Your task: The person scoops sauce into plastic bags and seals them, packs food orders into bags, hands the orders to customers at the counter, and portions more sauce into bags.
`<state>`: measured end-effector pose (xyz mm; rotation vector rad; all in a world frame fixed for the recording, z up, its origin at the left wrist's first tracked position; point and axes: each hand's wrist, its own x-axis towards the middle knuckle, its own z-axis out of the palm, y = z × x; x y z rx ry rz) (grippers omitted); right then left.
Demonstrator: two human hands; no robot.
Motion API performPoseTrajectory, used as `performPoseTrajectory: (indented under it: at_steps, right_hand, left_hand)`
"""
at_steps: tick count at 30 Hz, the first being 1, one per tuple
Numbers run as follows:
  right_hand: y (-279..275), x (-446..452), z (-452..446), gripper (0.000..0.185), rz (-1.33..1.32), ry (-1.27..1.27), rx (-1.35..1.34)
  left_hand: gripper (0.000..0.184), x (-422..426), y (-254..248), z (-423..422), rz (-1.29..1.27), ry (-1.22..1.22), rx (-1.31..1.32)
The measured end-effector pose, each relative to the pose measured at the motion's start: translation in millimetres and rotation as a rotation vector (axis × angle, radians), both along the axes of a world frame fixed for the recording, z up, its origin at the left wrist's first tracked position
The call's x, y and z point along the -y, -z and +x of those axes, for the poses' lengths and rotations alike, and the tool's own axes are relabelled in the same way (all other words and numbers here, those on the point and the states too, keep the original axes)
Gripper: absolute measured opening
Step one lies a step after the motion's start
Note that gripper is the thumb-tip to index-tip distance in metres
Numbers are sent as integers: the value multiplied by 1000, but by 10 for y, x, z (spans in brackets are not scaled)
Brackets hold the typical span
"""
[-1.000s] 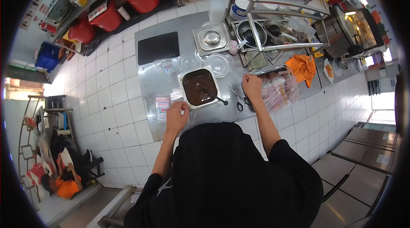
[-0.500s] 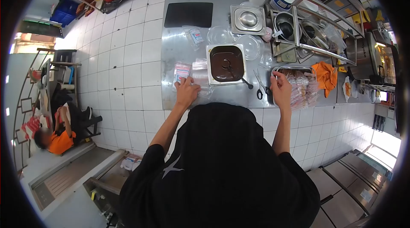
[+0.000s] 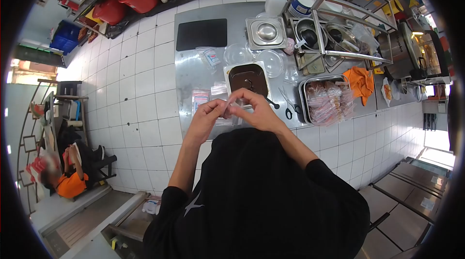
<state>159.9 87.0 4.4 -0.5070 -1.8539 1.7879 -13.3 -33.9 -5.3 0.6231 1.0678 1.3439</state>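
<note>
My left hand point(image 3: 206, 119) and my right hand point(image 3: 261, 112) meet at the near edge of the steel table, fingertips pinching a small clear plastic bag point(image 3: 236, 119) between them. Fingers cover much of the bag. Just beyond the hands is a square steel pan point(image 3: 267, 72) of dark brown sauce point(image 3: 248, 76), with a black-handled ladle point(image 3: 273, 105) leaning in it. A stack of printed plastic bags point(image 3: 200, 97) lies by my left hand, and clear bags point(image 3: 219, 88) lie between it and the pan.
Scissors point(image 3: 289, 112) lie right of the pan. Further right, a metal tray point(image 3: 304, 99) holds several filled bags point(image 3: 329, 101) beside an orange cloth point(image 3: 359, 84). A black board point(image 3: 202, 34), lids point(image 3: 271, 62) and a steel container point(image 3: 266, 32) lie farther back. Another person point(image 3: 72, 181) sits at far left.
My right hand has moved left from the tray's edge to meet my left hand. My left hand has lifted off the bag stack, and both now hold a clear bag. The view has shifted slightly.
</note>
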Motion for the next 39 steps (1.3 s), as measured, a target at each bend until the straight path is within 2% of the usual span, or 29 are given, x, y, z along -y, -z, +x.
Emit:
performPoseTrajectory:
  at_steps: [3,4,7,8,10,13,18,21,23,25,27,29,32,35,39]
  right_hand:
    - [-166,-155,36,24,82,10,245]
    - [-274,-174,59,21,71,23,279]
    - [-222,-292,220,22,66,-110,328]
    - [-236,-281,287,21,56,-109,384]
    - [-313,-308,356,21,44,-101,478]
    - [-212,-270,501,19,72,-93,366]
    - [-184,-210,726,21,118,-20,394]
    - [168,-198,836,25,179,34,380]
    - [129,-103,803,41,516,439,279]
    - [-95,-1,804,49,552,680,420]
    - [-46,91,824,51,417,529,391]
    - [-60,184,821,43,305,330,375]
    - [139,202,740,29,280,382,413]
    - [113,140,748,24,320,436,393]
    - [39,94,788,23,345,359,441]
  left_hand:
    - [34,-10,-269,179,-34,-266,13]
    - [30,9,-256,187,12,-284,-98]
    - [21,24,-252,227,-8,-153,-555]
    - [14,4,-307,237,-45,-95,-589]
    - [14,-30,-329,293,-61,-24,-641]
    - [14,-119,-369,391,-35,19,-734]
    - [19,-196,-245,520,-49,89,-899]
    - [24,-266,-218,525,-93,205,-922]
    - [20,-338,-176,594,-95,144,-776]
    - [19,-406,-31,542,-72,169,-886]
    - [16,-485,25,569,-82,88,-758]
    - [14,-571,34,598,-73,47,-641]
    - [15,-666,16,637,-24,98,-651]
    - [16,-697,-59,641,-21,126,-715]
    - [12,-696,-5,583,65,161,-677]
